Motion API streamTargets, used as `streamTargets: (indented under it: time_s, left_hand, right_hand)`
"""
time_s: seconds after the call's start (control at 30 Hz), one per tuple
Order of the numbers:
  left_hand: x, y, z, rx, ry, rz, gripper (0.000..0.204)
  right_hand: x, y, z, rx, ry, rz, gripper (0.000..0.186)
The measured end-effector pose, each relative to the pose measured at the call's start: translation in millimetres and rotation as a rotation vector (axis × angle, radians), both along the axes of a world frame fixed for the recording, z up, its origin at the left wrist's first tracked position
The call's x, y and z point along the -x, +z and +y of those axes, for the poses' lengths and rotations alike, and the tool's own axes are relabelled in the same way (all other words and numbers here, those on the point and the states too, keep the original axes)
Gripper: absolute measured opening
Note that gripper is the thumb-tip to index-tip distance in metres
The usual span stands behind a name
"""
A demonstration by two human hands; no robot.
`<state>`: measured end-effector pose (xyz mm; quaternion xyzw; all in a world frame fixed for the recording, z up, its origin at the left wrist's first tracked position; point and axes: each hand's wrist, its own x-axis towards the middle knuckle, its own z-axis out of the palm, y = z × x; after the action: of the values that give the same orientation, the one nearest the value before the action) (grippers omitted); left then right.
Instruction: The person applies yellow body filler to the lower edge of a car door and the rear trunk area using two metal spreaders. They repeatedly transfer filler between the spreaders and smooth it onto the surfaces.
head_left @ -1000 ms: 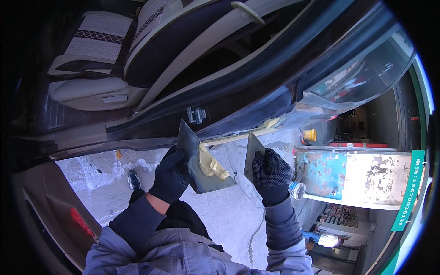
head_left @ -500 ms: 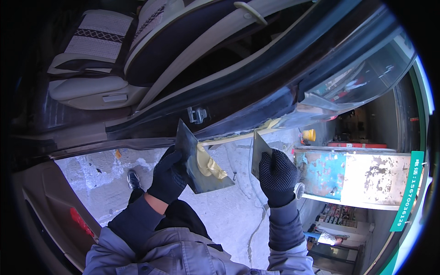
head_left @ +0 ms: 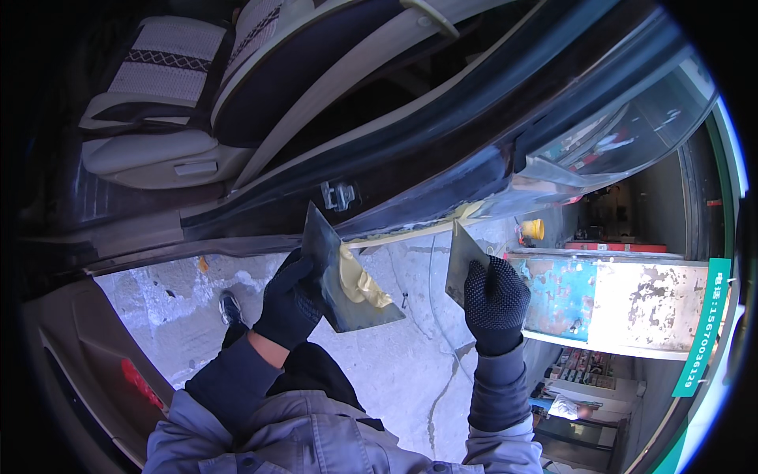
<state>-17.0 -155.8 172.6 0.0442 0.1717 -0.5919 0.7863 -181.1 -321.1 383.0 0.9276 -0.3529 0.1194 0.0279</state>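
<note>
My left hand (head_left: 290, 306), in a dark glove, grips a flat dark metal plate (head_left: 328, 280). A mound of beige body filler (head_left: 361, 282) lies on that plate. In its dotted black glove, my right hand (head_left: 497, 306) is closed round a thin grey putty spreader (head_left: 464, 257), whose upper corner is just under the car body's edge. Along that edge runs a strip of beige filler (head_left: 418, 235), thicker toward the right. The dark car body (head_left: 442, 182) has a metal door striker (head_left: 338, 196) above the left plate.
At lower left is the open car door (head_left: 103, 340). Beyond the door frame is a car seat (head_left: 150, 154). A yellow bucket (head_left: 533, 229) and a paint-worn blue and white panel (head_left: 588, 304) stand to the right. A person (head_left: 564, 407) is in the background.
My right hand has moved right with the spreader, which now turns more of its face toward me. My left hand and its plate stay almost still.
</note>
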Motion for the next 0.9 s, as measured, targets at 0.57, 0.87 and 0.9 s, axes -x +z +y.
streamTargets:
  time_s: [0.57,0.87,0.9]
  left_hand:
    - [2,1,-2,0.039,0.012,0.008,0.036]
    - [4,-3,0,0.062,0.003,0.063,0.032]
    - [4,-4,0,0.070,0.003,0.081,0.032]
  right_hand:
    - [-4,4,-14,0.037,0.087,0.072,0.014]
    - [-4,11,-16,-0.008,0.098,0.055,0.015]
    - [-4,11,-17,0.023,0.081,0.023,0.015]
